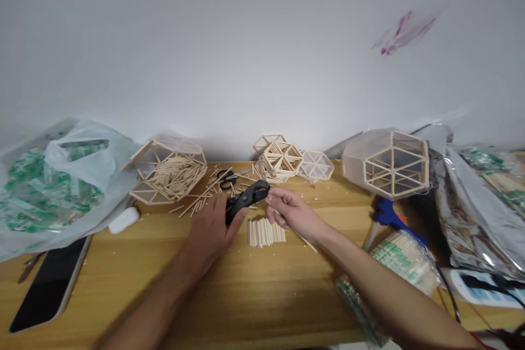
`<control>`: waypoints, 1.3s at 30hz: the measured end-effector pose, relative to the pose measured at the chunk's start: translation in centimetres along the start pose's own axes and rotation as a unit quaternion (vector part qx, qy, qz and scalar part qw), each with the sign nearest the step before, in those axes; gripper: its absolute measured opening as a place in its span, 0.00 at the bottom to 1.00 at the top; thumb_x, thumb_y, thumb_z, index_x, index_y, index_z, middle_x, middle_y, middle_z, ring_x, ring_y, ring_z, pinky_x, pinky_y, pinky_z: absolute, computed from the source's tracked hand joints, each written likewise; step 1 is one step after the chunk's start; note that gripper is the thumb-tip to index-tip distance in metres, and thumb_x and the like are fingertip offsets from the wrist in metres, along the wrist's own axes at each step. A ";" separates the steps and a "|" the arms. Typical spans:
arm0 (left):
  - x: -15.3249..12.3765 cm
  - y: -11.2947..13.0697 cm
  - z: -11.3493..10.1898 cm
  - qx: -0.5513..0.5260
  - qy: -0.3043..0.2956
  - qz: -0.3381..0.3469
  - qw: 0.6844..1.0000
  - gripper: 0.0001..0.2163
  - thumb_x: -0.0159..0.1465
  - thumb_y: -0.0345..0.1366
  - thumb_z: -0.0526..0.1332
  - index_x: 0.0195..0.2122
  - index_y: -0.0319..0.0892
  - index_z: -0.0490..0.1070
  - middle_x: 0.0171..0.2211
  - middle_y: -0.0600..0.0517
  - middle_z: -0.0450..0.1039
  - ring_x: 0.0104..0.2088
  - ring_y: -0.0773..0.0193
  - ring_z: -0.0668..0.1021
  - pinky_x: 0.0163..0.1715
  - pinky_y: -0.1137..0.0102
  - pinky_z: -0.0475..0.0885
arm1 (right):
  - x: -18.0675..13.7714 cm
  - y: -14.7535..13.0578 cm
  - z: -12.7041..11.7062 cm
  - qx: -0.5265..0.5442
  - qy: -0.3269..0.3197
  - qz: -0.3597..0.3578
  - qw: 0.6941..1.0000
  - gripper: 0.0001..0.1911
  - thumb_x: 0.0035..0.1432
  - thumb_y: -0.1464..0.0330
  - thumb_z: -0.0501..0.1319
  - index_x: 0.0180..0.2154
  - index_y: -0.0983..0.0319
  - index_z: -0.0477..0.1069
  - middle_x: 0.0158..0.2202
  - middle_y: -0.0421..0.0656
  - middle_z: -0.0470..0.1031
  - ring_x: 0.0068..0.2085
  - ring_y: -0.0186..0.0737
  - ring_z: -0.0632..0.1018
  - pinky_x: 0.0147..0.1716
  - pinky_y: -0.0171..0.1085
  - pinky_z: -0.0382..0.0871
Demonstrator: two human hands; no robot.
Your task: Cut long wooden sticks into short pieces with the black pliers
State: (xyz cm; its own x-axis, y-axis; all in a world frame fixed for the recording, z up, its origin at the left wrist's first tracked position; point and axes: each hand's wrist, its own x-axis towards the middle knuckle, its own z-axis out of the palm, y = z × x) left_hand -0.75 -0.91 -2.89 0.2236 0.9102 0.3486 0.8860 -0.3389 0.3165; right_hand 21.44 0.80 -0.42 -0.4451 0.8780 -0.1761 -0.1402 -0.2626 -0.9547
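My left hand [211,225] is wrapped round the handles of a black cutter [247,197], whose head points up and right. My right hand [289,210] is pinched just beside the cutter's jaws; a thin wooden stick [307,243] runs out from under it, but what the fingers grip is hard to make out. Below both hands a neat row of short cut sticks [266,231] lies on the wooden table [262,284]. Behind the cutter lie black-handled scissors [228,178] among loose sticks.
Stick-frame polyhedra stand along the wall: one full of sticks [170,170], small ones [283,159], a large one [388,163]. Plastic bag [53,180] and phone [51,284] at left; blue glue gun [388,214], packs of sticks [404,260] and foil bag [471,213] at right.
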 end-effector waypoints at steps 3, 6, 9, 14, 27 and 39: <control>0.1 0.1 0.0 0.005 0.000 0.000 1.000 0.16 0.70 0.50 0.53 0.46 0.42 0.68 0.39 0.45 0.77 0.36 0.52 0.80 0.34 0.63 0.72 | 0.0 0.0 0.0 -0.006 -0.001 -0.002 1.000 0.19 0.63 0.53 0.62 0.32 0.61 0.66 0.21 0.35 0.72 0.15 0.24 0.56 0.14 0.29 0.45; 0.1 0.1 0.1 0.009 0.001 0.001 1.000 0.16 0.70 0.50 0.52 0.45 0.42 0.68 0.39 0.44 0.77 0.37 0.52 0.80 0.35 0.63 0.72 | 0.0 -0.1 0.0 -0.008 0.002 0.000 1.000 0.19 0.63 0.52 0.62 0.32 0.61 0.67 0.21 0.35 0.72 0.15 0.24 0.56 0.14 0.29 0.45; 0.0 0.2 0.0 0.018 -0.018 -0.007 1.000 0.17 0.71 0.50 0.51 0.43 0.42 0.69 0.36 0.45 0.77 0.34 0.52 0.80 0.32 0.64 0.71 | 0.0 -0.1 0.0 -0.006 0.003 0.007 1.000 0.19 0.63 0.53 0.62 0.33 0.62 0.68 0.21 0.35 0.72 0.15 0.24 0.55 0.14 0.29 0.44; -0.1 0.2 -0.2 0.030 -0.041 -0.020 0.999 0.17 0.72 0.50 0.49 0.41 0.43 0.69 0.33 0.47 0.78 0.32 0.54 0.80 0.31 0.65 0.69 | -0.1 0.0 0.0 0.006 -0.004 0.023 1.000 0.18 0.62 0.52 0.63 0.37 0.62 0.69 0.21 0.34 0.71 0.15 0.24 0.55 0.14 0.29 0.43; 0.0 0.0 0.0 -0.008 -0.004 -0.004 1.000 0.16 0.70 0.49 0.53 0.46 0.42 0.69 0.41 0.43 0.78 0.39 0.52 0.81 0.38 0.62 0.73 | -0.1 0.0 -0.2 0.011 -0.019 0.024 0.999 0.19 0.62 0.52 0.63 0.36 0.62 0.69 0.21 0.34 0.71 0.16 0.25 0.55 0.14 0.30 0.44; 0.3 -0.1 -0.4 -0.178 -0.052 -0.095 0.978 0.18 0.71 0.50 0.49 0.32 0.44 0.67 0.24 0.54 0.71 0.26 0.62 0.74 0.28 0.69 0.63 | -0.3 -0.6 -0.3 0.005 -0.020 0.024 1.000 0.24 0.64 0.53 0.62 0.54 0.61 0.69 0.21 0.33 0.69 0.16 0.25 0.54 0.16 0.29 0.45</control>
State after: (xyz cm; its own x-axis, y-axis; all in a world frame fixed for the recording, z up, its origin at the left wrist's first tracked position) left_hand -0.91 -0.68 -2.50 0.1253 0.9777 0.1688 0.7216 -0.2066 0.6608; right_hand 21.93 0.78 0.15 -0.4861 0.8480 -0.2111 -0.1275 -0.3077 -0.9429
